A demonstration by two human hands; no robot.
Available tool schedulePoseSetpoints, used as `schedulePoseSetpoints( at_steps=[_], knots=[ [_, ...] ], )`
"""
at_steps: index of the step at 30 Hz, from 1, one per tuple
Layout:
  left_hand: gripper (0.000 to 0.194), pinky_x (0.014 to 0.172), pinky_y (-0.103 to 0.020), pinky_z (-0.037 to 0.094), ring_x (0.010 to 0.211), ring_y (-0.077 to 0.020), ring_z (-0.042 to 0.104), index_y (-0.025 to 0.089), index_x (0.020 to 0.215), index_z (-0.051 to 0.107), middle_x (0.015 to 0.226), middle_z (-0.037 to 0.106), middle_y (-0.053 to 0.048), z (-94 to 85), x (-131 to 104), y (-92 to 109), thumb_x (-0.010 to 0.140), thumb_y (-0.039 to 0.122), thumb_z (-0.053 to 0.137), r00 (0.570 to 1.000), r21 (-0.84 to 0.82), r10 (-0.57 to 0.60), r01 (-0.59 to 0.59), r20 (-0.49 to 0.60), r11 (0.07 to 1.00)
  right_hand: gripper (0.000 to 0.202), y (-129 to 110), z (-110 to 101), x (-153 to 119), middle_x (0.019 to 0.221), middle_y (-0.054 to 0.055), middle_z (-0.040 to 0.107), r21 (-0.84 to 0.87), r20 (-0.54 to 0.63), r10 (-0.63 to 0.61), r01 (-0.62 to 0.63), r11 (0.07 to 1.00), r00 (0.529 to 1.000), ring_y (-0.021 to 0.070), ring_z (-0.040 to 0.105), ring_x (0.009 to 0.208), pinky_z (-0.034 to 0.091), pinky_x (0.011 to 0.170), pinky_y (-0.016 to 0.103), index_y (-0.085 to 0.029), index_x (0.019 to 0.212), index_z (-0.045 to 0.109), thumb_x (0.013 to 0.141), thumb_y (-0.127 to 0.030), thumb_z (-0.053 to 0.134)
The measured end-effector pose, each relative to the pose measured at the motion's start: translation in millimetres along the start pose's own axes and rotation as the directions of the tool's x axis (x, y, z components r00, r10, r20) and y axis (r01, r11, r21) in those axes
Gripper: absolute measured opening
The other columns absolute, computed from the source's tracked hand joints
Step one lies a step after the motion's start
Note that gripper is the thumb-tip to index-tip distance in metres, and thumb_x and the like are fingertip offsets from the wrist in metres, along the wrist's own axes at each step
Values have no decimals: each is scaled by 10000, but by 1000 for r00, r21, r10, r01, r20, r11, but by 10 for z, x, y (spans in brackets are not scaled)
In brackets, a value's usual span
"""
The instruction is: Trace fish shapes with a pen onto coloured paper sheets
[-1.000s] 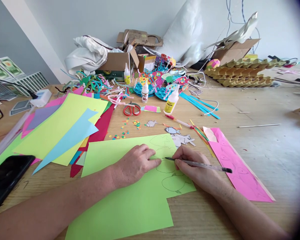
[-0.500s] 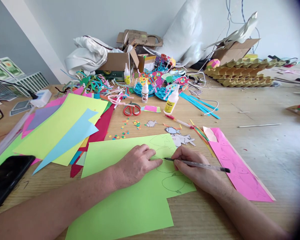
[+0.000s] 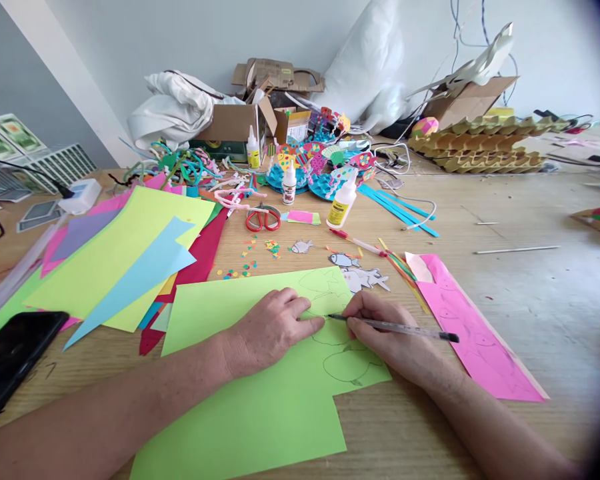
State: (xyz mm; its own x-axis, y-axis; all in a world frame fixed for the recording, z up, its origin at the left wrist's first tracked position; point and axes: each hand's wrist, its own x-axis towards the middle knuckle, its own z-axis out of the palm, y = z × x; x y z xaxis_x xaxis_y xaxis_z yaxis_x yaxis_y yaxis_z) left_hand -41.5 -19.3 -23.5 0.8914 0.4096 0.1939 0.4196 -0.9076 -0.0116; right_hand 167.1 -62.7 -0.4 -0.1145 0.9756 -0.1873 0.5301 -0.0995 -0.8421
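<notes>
A green sheet of paper with pencil-thin fish outlines lies in front of me, a notch cut from its lower right. My left hand rests on it, fingers stretched out and pressing it down beside the drawings. In my right hand is a pen, its tip touching the paper close to my left fingertips. Just beyond the sheet's top edge lie paper fish cutouts. To the right is a pink paper strip with fish drawn on it.
Coloured papers and a black phone lie at the left. Red-handled scissors, glue bottles, paper confetti and blue strips are farther back. Cardboard boxes and egg trays stand by the wall.
Hardly anything differs: the whole view has shifted very slightly. Both hands and the pen keep the same place on the green sheet.
</notes>
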Motion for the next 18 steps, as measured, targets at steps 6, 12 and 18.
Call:
schedulePoseSetpoints(
  at_steps=[6, 12, 18],
  knots=[
    [256, 794, -317, 427, 892, -189, 451, 236, 1120, 542, 990, 525, -57, -16, 1, 0, 899, 159, 437, 1000, -8, 0, 0, 9, 1000, 31, 18, -13, 8, 573, -35, 495, -22, -8, -14, 14, 1000, 1000, 111, 409, 521, 281, 469, 233, -206, 687, 478, 696, -202, 448],
    [271, 787, -319, 429, 888, -193, 451, 243, 1135, 534, 989, 524, -56, -4, 8, 7, 889, 158, 459, 1000, 6, 1, -1, 11, 1000, 30, -2, -22, -5, 561, -32, 506, -15, -22, -7, 7, 1000, 1000, 115, 424, 512, 279, 461, 234, -211, 674, 471, 689, -207, 445],
    [286, 790, -320, 429, 892, -191, 456, 254, 1157, 522, 985, 525, -56, -6, 14, 9, 888, 171, 470, 1000, 21, -5, 4, 24, 1000, 23, 11, -20, 0, 561, -32, 508, -8, -9, -3, 3, 1000, 1000, 114, 422, 504, 277, 456, 233, -211, 674, 470, 689, -215, 453]
  ],
)
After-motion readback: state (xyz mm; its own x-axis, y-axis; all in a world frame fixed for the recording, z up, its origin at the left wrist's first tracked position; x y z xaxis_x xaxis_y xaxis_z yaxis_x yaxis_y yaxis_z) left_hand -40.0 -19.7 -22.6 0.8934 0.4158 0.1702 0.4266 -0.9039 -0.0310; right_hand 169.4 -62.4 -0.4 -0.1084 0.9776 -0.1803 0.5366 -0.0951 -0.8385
